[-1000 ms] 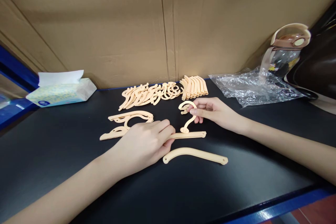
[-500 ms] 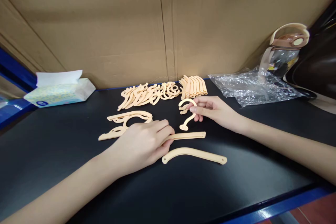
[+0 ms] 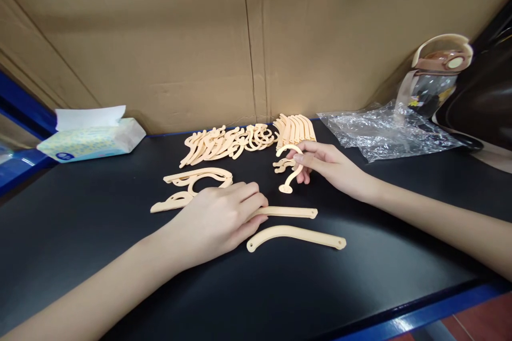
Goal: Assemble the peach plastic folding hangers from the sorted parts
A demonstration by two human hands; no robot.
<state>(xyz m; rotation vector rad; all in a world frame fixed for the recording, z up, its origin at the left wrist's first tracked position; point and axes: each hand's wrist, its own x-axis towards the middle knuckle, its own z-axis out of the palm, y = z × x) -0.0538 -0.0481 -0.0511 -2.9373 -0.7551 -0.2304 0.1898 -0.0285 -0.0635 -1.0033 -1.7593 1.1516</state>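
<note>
Blk table [image 3: 320,282], cardboard [image 3: 160,53] behind. Our L hand [image 3: 224,210] has fingers gripping hanger arm [image 3: 292,212], just beyond loose curved arm [image 3: 296,232]; our R hand [image 3: 320,162] has fingers pinching hook [image 3: 295,176], foot down. Risk IMO: hook twists or drops, b/c it's only a fingertip pinch.

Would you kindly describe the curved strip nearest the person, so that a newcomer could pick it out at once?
On the black tabletop, find the left hand, its fingers around one end of a pale strip. The curved strip lies just nearer the person. Unlike that neighbour, it is in no hand and shows its whole bowed length, with a hole at each end.
</note>
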